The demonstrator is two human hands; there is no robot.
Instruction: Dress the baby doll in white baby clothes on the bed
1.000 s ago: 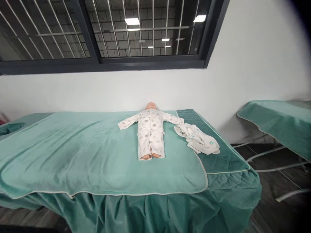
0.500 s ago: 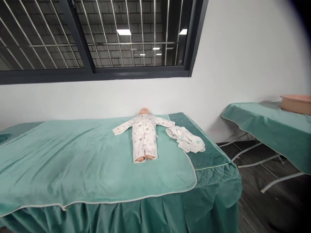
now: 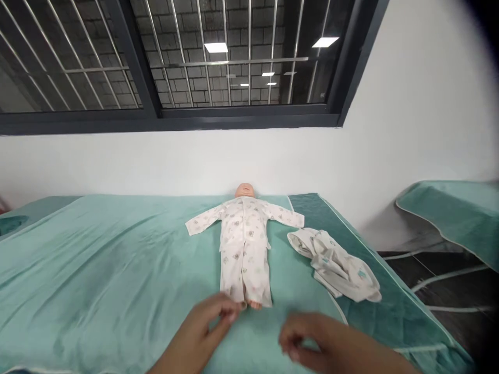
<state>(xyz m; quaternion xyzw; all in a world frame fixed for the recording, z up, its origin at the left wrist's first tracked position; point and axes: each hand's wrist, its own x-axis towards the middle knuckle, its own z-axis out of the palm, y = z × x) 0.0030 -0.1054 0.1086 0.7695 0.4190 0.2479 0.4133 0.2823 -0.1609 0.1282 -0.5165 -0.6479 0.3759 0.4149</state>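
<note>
A baby doll (image 3: 244,223) in a white patterned top and trousers lies on its back, arms spread, head against the wall. My left hand (image 3: 206,324) is at the doll's feet, thumb and fingers pinched at the cuff of the left-hand trouser leg (image 3: 233,270); the fingers hide that foot. My right hand (image 3: 307,337) hovers over the blanket to the right of the feet, somewhat blurred. Its fingers are loosely bent, the thumb stands apart from them, and nothing shows in it. Beside the doll's right-hand sleeve lies a crumpled white printed cloth (image 3: 339,265).
A light green blanket (image 3: 136,270) covers most of the bed, with a darker quilted cover (image 3: 390,301) along the right edge. Behind is a white wall with a barred window (image 3: 234,67). A green-draped table (image 3: 460,218) stands at the right.
Both hands have come into view from below, the left one reaching the doll's trouser cuff. The camera has moved closer and the pink basin has left the view.
</note>
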